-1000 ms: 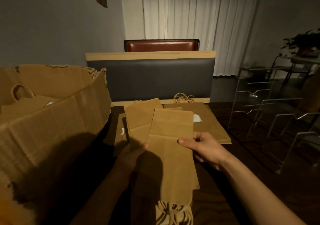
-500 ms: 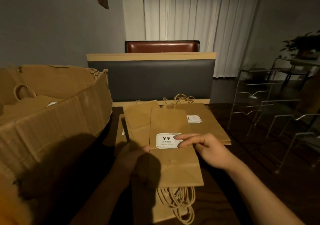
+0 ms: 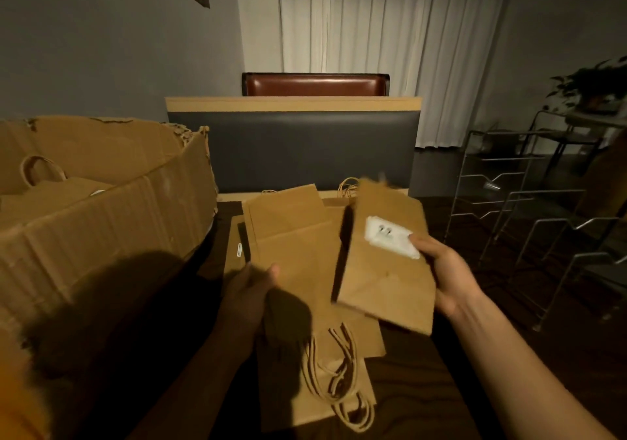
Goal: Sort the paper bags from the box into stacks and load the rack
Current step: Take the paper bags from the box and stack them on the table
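While two hands (image 3: 444, 277) grip | one labelled bag (image 3: 386, 270) lifted | one box (image 3: 101, 222)

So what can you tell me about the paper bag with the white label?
The labelled paper bag is brown kraft paper, folded flat, with a white label whose print is blurred. It is tilted and lifted above the other bags, motion-blurred at its top edge. The right hand grips its right edge, thumb on the label.

My right hand (image 3: 448, 280) pinches a labelled paper bag (image 3: 386, 270), tilted at centre right. My left hand (image 3: 251, 290) grips the bag pile (image 3: 291, 253) at centre. The cardboard box (image 3: 101, 222) fills the left, the wire rack (image 3: 543, 209) the right.
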`<state>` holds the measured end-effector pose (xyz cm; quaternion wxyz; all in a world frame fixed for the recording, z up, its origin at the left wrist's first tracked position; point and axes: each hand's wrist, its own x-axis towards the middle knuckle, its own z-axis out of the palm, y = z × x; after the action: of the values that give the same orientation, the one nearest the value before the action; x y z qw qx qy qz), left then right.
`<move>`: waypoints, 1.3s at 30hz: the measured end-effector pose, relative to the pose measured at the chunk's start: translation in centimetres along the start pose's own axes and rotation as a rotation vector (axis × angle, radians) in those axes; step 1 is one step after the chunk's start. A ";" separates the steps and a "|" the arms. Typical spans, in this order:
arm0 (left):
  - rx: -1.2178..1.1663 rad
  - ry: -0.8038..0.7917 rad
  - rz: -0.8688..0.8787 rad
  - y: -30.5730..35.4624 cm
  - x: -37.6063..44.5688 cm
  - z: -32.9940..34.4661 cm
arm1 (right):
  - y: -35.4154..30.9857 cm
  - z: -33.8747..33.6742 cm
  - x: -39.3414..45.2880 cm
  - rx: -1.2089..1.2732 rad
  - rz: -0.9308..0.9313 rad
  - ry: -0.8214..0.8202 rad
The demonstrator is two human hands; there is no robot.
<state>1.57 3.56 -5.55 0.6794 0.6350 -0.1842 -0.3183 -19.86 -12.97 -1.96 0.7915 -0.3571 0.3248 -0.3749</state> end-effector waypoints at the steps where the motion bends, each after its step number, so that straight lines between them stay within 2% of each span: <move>1: -0.015 0.006 0.003 0.1 0.0 -0.1 | -0.1 -0.5 0.2 0.074 0.029 -0.009; 2: -0.033 0.000 0.007 0.1 0.1 -0.1 | 0.0 -0.6 0.3 0.081 0.049 -0.019; 7: -0.078 0.012 0.026 -0.3 0.0 0.5 | 2.9 1.5 -0.1 -0.196 0.112 -0.186; 9: -0.044 0.010 0.040 -0.2 -0.3 0.8 | 3.6 1.9 0.0 -0.251 0.074 -0.166; 12: 0.060 -0.023 0.112 -0.5 -0.1 0.5 | 3.7 1.6 0.3 -0.240 0.008 -0.141; 16: 0.123 0.011 0.155 -0.5 0.2 0.0 | 3.8 1.3 0.5 -0.164 0.038 -0.144; 39: 0.116 -0.016 0.084 0.1 -0.4 0.4 | 4.2 1.5 0.5 -0.159 0.047 -0.154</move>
<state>1.05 3.48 -5.32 0.6526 0.6627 -0.2341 -0.2833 -16.92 -10.90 -4.70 0.7918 -0.4389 0.3000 -0.3007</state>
